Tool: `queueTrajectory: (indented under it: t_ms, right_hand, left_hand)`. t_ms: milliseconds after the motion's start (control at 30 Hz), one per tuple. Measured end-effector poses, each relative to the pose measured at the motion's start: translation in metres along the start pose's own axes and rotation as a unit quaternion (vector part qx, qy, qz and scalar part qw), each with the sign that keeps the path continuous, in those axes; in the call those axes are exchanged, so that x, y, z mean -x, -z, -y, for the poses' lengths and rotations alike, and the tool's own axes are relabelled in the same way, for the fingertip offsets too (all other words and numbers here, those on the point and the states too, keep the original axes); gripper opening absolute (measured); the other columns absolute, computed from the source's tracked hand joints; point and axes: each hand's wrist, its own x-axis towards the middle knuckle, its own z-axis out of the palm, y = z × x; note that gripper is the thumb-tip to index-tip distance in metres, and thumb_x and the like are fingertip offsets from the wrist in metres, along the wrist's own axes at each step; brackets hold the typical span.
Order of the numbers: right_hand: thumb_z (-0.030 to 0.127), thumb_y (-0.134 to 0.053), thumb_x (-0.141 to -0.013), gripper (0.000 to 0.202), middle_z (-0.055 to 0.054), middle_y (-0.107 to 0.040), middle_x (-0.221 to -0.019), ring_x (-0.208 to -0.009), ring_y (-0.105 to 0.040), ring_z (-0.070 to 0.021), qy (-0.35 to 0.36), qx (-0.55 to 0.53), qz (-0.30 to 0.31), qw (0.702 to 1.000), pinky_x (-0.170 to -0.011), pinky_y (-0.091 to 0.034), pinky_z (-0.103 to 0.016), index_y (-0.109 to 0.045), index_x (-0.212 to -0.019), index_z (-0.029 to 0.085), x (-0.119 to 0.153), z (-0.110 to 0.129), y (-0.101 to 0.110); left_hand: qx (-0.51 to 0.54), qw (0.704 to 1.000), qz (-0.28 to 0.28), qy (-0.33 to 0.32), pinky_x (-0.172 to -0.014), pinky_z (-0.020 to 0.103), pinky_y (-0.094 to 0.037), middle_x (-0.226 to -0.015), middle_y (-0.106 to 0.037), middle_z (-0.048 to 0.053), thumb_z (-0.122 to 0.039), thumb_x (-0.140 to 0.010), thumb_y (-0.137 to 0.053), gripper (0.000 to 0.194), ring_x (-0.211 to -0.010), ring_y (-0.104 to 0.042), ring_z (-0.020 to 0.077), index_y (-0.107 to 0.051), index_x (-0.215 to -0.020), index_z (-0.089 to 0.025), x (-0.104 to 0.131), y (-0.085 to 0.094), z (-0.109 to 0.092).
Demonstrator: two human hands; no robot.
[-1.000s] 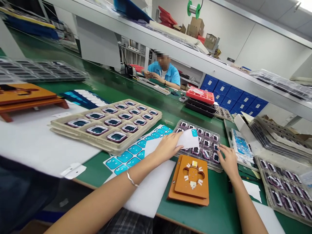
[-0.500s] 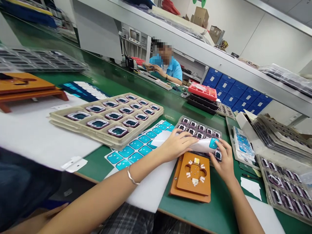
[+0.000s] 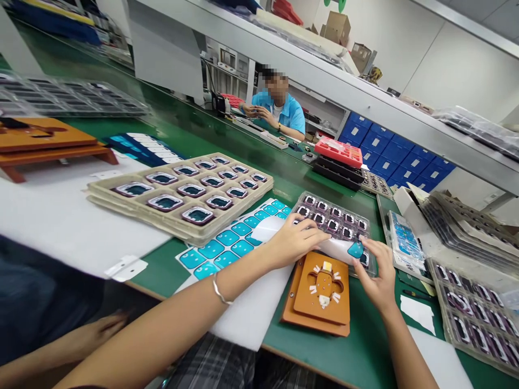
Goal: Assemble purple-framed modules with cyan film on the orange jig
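Observation:
A sheet of blue stickers [image 3: 211, 249] lies on the table, its right end bent up and rolled over to show the white back. My left hand [image 3: 295, 242] holds that rolled part, fingers laid over it. At the right end of the roll, my right hand [image 3: 377, 270] pinches a blue sticker [image 3: 356, 249] between thumb and forefinger; part of it still seems to touch the sheet. Under and behind the hands is a clear tray [image 3: 336, 213] of dark framed parts. Just below the roll stands an orange fixture [image 3: 302, 310] with a shaped recess and white pads.
A beige tray [image 3: 184, 229] of framed parts sits left of the sheet. Further left are white foam [image 3: 81, 216] and another orange fixture [image 3: 52, 138]. More trays [image 3: 466, 302] stand at right. A co-worker [image 3: 279, 111] sits across the green table; another person's arm [image 3: 77, 340] shows lower left.
My right hand's fingers have shifted slightly to the right, and the blue sticker now looks tilted and partly lifted off the rolled sheet. My left hand stays in place.

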Motion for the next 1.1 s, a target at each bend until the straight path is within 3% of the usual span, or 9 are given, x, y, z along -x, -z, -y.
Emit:
queueTrajectory:
  t_ms: [100, 200, 300, 400, 533, 767, 833, 933, 1100]
  right_hand:
    - [0.017, -0.064, -0.091, 0.014, -0.004, -0.068, -0.101, -0.097, -0.058, -0.0212, 0.008, -0.034, -0.014, 0.999, -0.087, -0.048, -0.039, -0.064, -0.102, 0.024, -0.001, 0.006, 0.003]
    - [0.015, -0.063, -0.091, 0.013, -0.002, -0.066, -0.09, -0.089, -0.06, -0.019, -0.012, -0.053, -0.024, 0.998, -0.078, -0.05, -0.034, -0.062, -0.101, 0.023, 0.0, 0.007, 0.003]
    - [0.022, -0.066, -0.09, 0.023, -0.006, -0.065, -0.102, -0.097, -0.06, -0.0222, -0.024, -0.042, -0.032, 0.998, -0.082, -0.051, -0.038, -0.059, -0.113, 0.023, 0.001, 0.003, 0.003]
    - [0.028, -0.071, -0.087, 0.038, -0.009, -0.064, -0.117, -0.108, -0.057, -0.0268, 0.028, -0.007, -0.015, 0.999, -0.09, -0.048, -0.044, -0.057, -0.121, 0.023, 0.003, -0.003, 0.002]
    - [0.015, -0.069, -0.086, 0.035, -0.003, -0.071, -0.109, -0.1, -0.057, -0.0243, 0.094, 0.034, -0.001, 0.995, -0.088, -0.046, -0.042, -0.061, -0.119, 0.026, 0.007, -0.008, -0.001]
    - [0.017, -0.062, -0.089, 0.012, -0.004, -0.068, -0.087, -0.081, -0.062, -0.0187, -0.012, -0.036, -0.099, 0.994, -0.073, -0.052, -0.033, -0.065, -0.1, 0.022, 0.015, -0.007, -0.009]
    - [0.023, -0.062, -0.09, 0.013, -0.005, -0.067, -0.087, -0.077, -0.064, -0.0176, -0.071, -0.078, -0.126, 0.986, -0.07, -0.053, -0.032, -0.063, -0.102, 0.019, 0.02, -0.011, -0.01]
    - [0.033, -0.063, -0.088, 0.023, -0.006, -0.066, -0.083, -0.072, -0.064, -0.0168, -0.147, -0.159, -0.142, 0.966, -0.064, -0.053, -0.029, -0.061, -0.104, 0.016, 0.027, -0.019, -0.014]
    - [0.05, -0.078, -0.069, 0.047, -0.007, -0.066, -0.09, -0.08, -0.062, -0.0199, -0.294, -0.288, -0.069, 0.909, -0.072, -0.051, -0.035, -0.064, -0.101, 0.019, 0.035, -0.027, -0.019]
  left_hand:
    - [0.002, 1.0, 0.013, 0.008, -0.087, 0.038, -0.029, -0.11, -0.073, 0.002, -0.028, -0.105, -0.037, 0.028, -0.098, -0.058, 0.0177, -0.058, -0.123, -0.021, 0.001, -0.002, 0.0]
    - [0.008, 1.0, 0.025, 0.015, -0.087, 0.038, -0.029, -0.11, -0.073, 0.003, -0.03, -0.105, -0.036, 0.03, -0.095, -0.058, 0.0172, -0.058, -0.125, -0.021, 0.002, -0.003, 0.0]
    - [0.009, 1.0, 0.021, 0.013, -0.086, 0.037, -0.029, -0.11, -0.072, 0.003, -0.031, -0.105, -0.037, 0.03, -0.095, -0.058, 0.0175, -0.057, -0.124, -0.02, 0.002, -0.003, 0.001]
    - [0.004, 1.0, 0.025, 0.017, -0.085, 0.037, -0.029, -0.11, -0.072, 0.003, -0.032, -0.104, -0.04, 0.029, -0.095, -0.058, 0.0179, -0.057, -0.124, -0.019, 0.002, -0.003, 0.002]
    - [0.004, 0.999, 0.029, 0.027, -0.085, 0.036, -0.03, -0.109, -0.072, 0.003, -0.031, -0.102, -0.045, 0.028, -0.096, -0.057, 0.0181, -0.058, -0.124, -0.019, 0.003, -0.004, 0.002]
    - [-0.017, 0.999, 0.01, 0.033, -0.079, 0.035, -0.033, -0.106, -0.074, 0.002, -0.023, -0.101, -0.047, 0.022, -0.092, -0.06, 0.0187, -0.062, -0.117, -0.02, 0.002, 0.002, 0.009]
    - [-0.036, 0.997, -0.005, 0.069, -0.079, 0.035, -0.035, -0.108, -0.073, 0.004, -0.023, -0.1, -0.046, 0.023, -0.094, -0.061, 0.0199, -0.062, -0.118, -0.02, 0.007, 0.019, 0.008]
    - [-0.073, 0.984, -0.039, 0.158, -0.084, 0.036, -0.041, -0.111, -0.071, 0.008, -0.028, -0.101, -0.044, 0.028, -0.1, -0.061, 0.0214, -0.057, -0.124, -0.018, 0.032, 0.066, -0.007]
    - [-0.072, 0.921, -0.085, 0.374, -0.094, 0.033, -0.05, -0.125, -0.063, 0.012, -0.038, -0.101, -0.041, 0.039, -0.112, -0.061, 0.0204, -0.047, -0.133, -0.017, 0.107, 0.16, -0.066]
